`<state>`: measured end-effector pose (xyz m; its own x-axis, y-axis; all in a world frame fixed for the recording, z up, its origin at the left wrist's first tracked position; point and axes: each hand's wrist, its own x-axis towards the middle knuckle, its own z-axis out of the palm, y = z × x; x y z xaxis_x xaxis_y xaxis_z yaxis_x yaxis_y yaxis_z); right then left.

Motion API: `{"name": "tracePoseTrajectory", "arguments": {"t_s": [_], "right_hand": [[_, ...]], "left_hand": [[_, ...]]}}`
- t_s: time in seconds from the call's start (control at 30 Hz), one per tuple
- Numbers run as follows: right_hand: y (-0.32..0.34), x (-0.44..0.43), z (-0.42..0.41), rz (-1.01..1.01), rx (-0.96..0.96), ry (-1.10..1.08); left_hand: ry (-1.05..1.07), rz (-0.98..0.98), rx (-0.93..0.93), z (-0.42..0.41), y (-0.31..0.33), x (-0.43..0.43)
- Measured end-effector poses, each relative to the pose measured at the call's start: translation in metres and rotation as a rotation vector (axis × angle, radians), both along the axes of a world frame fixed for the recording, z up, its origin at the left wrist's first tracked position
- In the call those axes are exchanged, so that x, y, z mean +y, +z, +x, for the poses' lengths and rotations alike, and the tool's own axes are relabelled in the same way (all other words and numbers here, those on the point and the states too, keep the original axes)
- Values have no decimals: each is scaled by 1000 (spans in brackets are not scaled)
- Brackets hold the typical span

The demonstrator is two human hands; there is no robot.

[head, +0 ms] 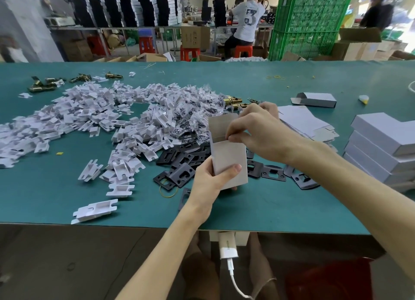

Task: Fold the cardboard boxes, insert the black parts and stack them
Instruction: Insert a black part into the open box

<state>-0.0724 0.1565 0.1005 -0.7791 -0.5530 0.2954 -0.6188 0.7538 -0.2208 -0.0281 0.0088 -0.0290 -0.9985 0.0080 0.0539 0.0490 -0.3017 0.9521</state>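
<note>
Green matting covers a long factory table (67,187) that fills the middle of the frame, with stacked green crates (310,19) and a seated worker in a white shirt (247,19) in the background at the top.

At centre, a person holds a small white cardboard box (229,158) upright above the table. The left hand (206,183) grips its lower half, fingers curled behind it and the thumb pressed on the front. The right hand (258,133) reaches in from the right and pinches the box's top edge beside the raised flap, fingers closed on the cardboard.

Black parts (179,174), flat plates with cut-outs, lie scattered on the table just beneath and on both sides of the box. A wide heap of white plastic inserts (89,111) spreads across the left half of the frame, with clear bags of small hardware (197,106) behind the box.

Flat box blanks (298,120) lie right of centre. A stack of folded boxes (381,147) stands at the right edge, and one folded box (318,99) lies alone at upper right.
</note>
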Motion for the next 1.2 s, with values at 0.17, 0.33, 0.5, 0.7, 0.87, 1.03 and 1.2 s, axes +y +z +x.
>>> {"name": "tracePoseTrajectory", "arguments": {"t_s": [0.17,0.33,0.5,0.7,0.87,1.03,1.2], "right_hand": [[-5,14,-17,-334,29,-57],[-61,40,-56,-63,-233,-381],[-105,39,-71,30,-231,-484],[-107,38,-74,-220,-253,-501],[-80,41,-53,-508,-226,-420],[-18,23,-16,-895,-144,-162],[2,6,21,-655,69,73]], "left_hand": [[38,16,-29,-1,0,0],[38,3,-31,-1,1,0],[40,-9,-21,0,1,1],[36,-3,-12,0,1,1],[31,-22,8,0,-1,1],[13,-75,79,1,0,2],[30,-96,107,3,0,2]]}}
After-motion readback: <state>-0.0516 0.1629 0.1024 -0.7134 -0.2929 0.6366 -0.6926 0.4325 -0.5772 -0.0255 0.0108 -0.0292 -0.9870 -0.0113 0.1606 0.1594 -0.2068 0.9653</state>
